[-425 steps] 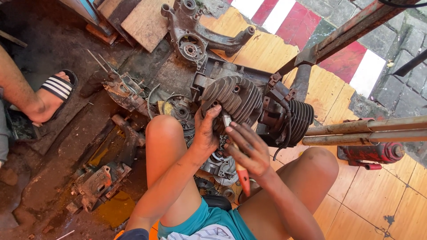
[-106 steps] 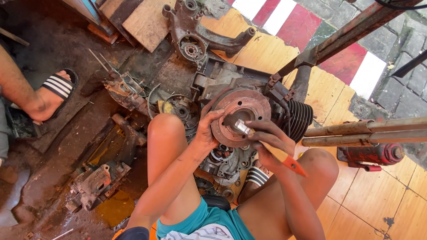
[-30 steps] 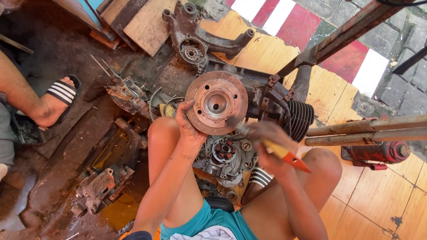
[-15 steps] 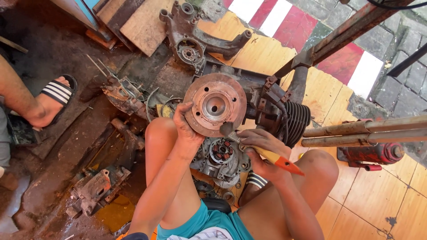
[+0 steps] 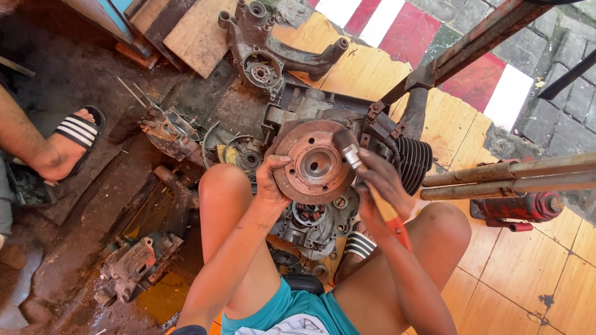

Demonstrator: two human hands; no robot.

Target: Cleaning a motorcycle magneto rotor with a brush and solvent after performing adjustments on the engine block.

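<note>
My left hand (image 5: 271, 181) grips the left rim of a rusty round drum (image 5: 313, 162) with a centre hole, held face-up above an open engine case (image 5: 309, 223). My right hand (image 5: 380, 186) holds a socket wrench with an orange-red handle (image 5: 390, 218). Its metal socket end (image 5: 346, 144) rests against the drum's upper right edge. A finned engine cylinder (image 5: 416, 162) lies just right of the drum. My bare knees frame the engine case.
Greasy engine parts lie on the dirty floor at left: a casing (image 5: 264, 46), a gear assembly (image 5: 167, 131), another block (image 5: 133, 263). Another person's sandalled foot (image 5: 65, 146) is far left. Rusty metal bars (image 5: 509, 175) and a red jack (image 5: 518, 208) sit at right.
My right hand has lifted the wrench from beside the engine case up to the drum's upper right edge. The drum stays held in my left hand.
</note>
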